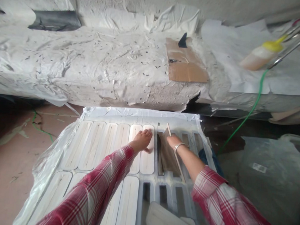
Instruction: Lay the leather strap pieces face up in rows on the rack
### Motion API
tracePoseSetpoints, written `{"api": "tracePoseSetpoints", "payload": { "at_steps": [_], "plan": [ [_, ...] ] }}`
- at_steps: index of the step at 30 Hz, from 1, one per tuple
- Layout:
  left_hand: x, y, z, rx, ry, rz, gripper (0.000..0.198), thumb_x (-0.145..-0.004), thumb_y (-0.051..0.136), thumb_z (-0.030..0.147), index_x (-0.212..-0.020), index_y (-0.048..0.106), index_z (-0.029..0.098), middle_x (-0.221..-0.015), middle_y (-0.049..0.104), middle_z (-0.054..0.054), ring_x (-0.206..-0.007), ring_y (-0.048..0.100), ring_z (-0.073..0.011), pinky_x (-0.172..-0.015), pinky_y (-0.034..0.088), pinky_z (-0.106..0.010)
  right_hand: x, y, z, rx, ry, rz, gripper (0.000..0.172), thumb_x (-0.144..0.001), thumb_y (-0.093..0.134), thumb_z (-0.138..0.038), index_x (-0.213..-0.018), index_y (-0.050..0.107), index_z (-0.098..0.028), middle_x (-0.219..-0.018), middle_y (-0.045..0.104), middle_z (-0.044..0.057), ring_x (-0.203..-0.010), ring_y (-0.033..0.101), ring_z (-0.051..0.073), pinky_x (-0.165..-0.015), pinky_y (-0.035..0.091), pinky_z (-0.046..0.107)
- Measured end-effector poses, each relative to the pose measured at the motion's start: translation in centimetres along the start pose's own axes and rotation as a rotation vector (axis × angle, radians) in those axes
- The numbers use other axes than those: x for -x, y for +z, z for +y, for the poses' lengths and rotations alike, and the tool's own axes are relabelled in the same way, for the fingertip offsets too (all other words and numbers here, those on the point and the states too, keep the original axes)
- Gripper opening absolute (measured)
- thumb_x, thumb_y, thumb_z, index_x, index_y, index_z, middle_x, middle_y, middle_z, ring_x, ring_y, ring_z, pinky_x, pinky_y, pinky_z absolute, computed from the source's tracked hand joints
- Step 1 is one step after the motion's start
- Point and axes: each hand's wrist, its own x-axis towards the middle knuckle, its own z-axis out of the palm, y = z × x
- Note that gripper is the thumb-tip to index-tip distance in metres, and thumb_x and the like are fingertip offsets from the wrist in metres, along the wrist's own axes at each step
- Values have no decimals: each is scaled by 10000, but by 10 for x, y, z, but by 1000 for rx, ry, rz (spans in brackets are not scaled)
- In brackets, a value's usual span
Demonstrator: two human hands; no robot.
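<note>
A white slotted rack (pixel 141 118) lies in front of me, with several flat white slats (pixel 96 144) filling its left slots. My left hand (pixel 143 140) rests with fingers curled on the slat (pixel 146 158) nearest the empty slots. My right hand (pixel 173 141), a bracelet at its wrist, grips the upper end of a thin wooden slat (pixel 173 158) that stands tilted on edge in an empty slot. Both sleeves are red plaid.
A paper-covered workbench (pixel 104 64) runs across behind the rack, with a cardboard piece (pixel 186 65) and a yellow-capped glue bottle (pixel 262 53). A green cable (pixel 250 109) hangs at right. Plastic wrapping (pixel 263 175) lies right; bare floor (pixel 8 157) lies left.
</note>
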Motion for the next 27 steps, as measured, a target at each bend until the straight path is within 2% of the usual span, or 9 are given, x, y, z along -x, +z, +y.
{"api": "tracePoseSetpoints", "payload": {
  "at_steps": [4,6,9,12,14,17,20,22,27],
  "plan": [
    [5,9,-2,143,-2,55,962,-701,603,628,-1420,248,96,-1505,125,-167,-1376,148,-301,-1101,223,-441,1,22,-21,-28,35,52,349,-818,371,-256,-1051,567,-86,-994,619,176,-925,604,254,-760,445,315],
    [7,13,-1,179,-7,65,946,-720,566,644,-1432,229,121,-1510,99,-157,-1388,99,-297,-1116,178,-455,7,33,-24,-20,18,140,396,-837,386,-319,-1118,526,-77,-1086,581,199,-1017,566,277,-844,430,344],
    [7,18,3,169,-15,72,988,-695,587,653,-1442,205,132,-1511,70,-160,-1391,59,-309,-1119,147,-478,16,47,-21,19,-8,273,657,-785,480,-555,-1201,455,-47,-1191,497,246,-1131,480,332,-953,374,402],
    [5,18,6,159,-14,71,993,-687,593,655,-1436,221,120,-1513,88,-147,-1387,74,-322,-1116,159,-486,24,58,-9,-6,-2,265,883,-703,489,-706,-1275,386,-42,-1252,446,251,-1180,441,338,-983,355,402],
    [4,17,6,155,-4,69,997,-681,610,640,-1436,224,115,-1514,111,-127,-1380,94,-339,-1109,178,-499,26,61,1,-2,-23,272,843,-719,529,-649,-1283,378,-41,-1261,451,240,-1191,442,310,-981,362,366],
    [2,16,5,151,6,54,993,-685,632,603,-1439,212,113,-1517,119,-100,-1374,103,-350,-1105,193,-508,19,57,16,18,-50,205,640,-768,583,-455,-1250,420,-66,-1152,562,188,-1070,547,254,-883,423,312],
    [2,15,4,156,8,46,977,-693,613,621,-1433,230,111,-1519,119,-88,-1378,90,-339,-1111,185,-505,6,45,24,13,-86,93,397,-771,594,-311,-1104,538,-103,-1004,644,123,-903,615,210,-760,442,269],
    [3,13,4,159,2,49,946,-706,596,626,-1425,255,115,-1515,140,-86,-1379,100,-332,-1111,188,-506,-4,39,27,10,-118,100,279,-758,599,-260,-996,583,-117,-964,657,98,-874,616,197,-726,433,255],
    [3,9,3,142,0,54,831,-761,565,578,-1405,303,123,-1504,193,-73,-1373,133,-318,-1106,209,-498,-15,37,30,-19,-133,145,245,-726,629,-247,-936,590,-126,-914,659,75,-820,610,176,-679,420,243]
  ]
}}
